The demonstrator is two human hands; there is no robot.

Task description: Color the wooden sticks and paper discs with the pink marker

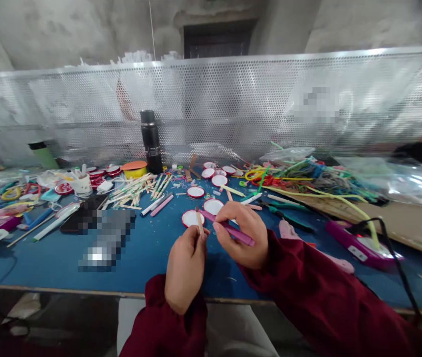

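While left hand [185,270] pinches a wooden stick [199,221], right hand [242,240] grips pink stick [229,229].

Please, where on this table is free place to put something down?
Bare blue table lies along the front edge, left of the left hand. The back is crowded with white discs, sticks and pipe cleaners.
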